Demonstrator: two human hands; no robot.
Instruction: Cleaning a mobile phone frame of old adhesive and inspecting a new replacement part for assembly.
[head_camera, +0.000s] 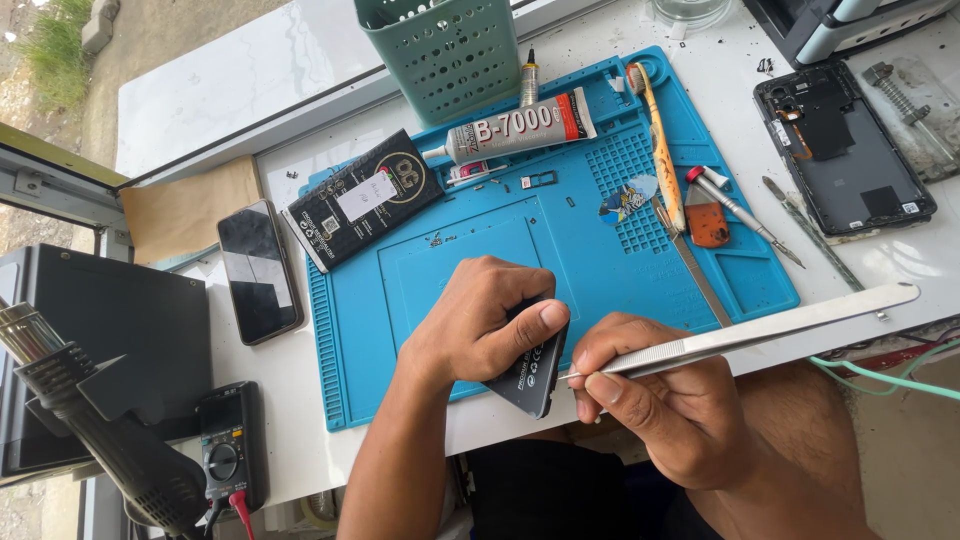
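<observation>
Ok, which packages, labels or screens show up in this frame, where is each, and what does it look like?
Glue tube: top of the blue mat, silver with a red band, lying flat.
Black box: mat's upper left corner, flat, white sticker on it.
Phone: left of the mat, screen dark.
Multimeter: lower left, black, small display.
Black battery: in the left hand, pale markings; right hand holds tweezers at it.
</observation>
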